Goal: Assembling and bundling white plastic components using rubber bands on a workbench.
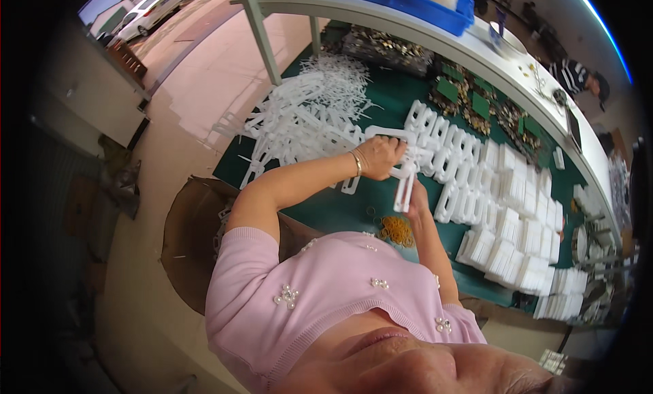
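- Head view: a white plastic frame piece (406, 179) is held over the green table (354, 210), just past centre toward 1 o'clock.
- The left hand (382, 156) is seen with its fingers clamped on the upper end of the piece.
- The right hand (416, 198) is placed just below, at 5 o'clock of the left; its fingers are mostly hidden behind the piece, so whether they are closed cannot be told.
- A loose heap of white frames (306, 115) is spread at 10 o'clock of the hands.
- Stacked white frames (449, 149) are set in rows at 3 o'clock, touching one another; bundles of flat white pieces (524, 237) are laid beyond, toward 4 o'clock.
- A small pile of yellow rubber bands (396, 229) lies at 6 o'clock of the hands.
- A blue tray (408, 5) is carried on the white shelf (381, 20) at 12 o'clock; a pale container stands in it, contents not discernible.
- A brown carton (187, 244) stands on the floor at 8 o'clock; its inside is dark.
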Motion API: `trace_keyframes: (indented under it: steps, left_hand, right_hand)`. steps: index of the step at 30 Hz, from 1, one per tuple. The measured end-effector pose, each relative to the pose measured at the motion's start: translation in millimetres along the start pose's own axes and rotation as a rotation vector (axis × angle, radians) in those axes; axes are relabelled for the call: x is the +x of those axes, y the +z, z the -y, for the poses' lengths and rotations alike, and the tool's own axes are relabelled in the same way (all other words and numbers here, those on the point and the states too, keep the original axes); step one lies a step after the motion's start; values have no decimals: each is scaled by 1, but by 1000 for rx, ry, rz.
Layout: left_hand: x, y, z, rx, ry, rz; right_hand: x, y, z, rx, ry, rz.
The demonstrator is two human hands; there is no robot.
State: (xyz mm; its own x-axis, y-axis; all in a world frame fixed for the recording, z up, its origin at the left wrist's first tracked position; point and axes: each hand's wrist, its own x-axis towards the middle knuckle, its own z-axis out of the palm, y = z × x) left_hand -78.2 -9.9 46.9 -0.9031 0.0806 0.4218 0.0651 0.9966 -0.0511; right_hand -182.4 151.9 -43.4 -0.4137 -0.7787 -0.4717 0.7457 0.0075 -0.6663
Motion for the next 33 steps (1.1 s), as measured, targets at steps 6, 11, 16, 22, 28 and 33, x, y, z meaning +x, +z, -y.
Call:
trace_keyframes:
  steps: [6,11,16,22,28,33]
  left_hand:
    - [-1,-37,-3,-621,-316,62]
    - [-2,-20,-22,-1182,-753,201]
    - [-52,8,-12,-411,-252,557]
    - [-27,8,-40,-138,29,874]
    - [-6,3,0,-5,-193,610]
    - [-153,100,197,-1140,-682,-17]
  right_hand:
    - [-25,55,14,59,-225,8]
    - [-4,41,8,-7,-262,-168]
    - [-13,-2,14,-1500,-527,-55]
    - [-31,35,47,-2275,-656,338]
    - [-12,40,72,-2379,-726,404]
    - [-15,51,73,-278,-159,109]
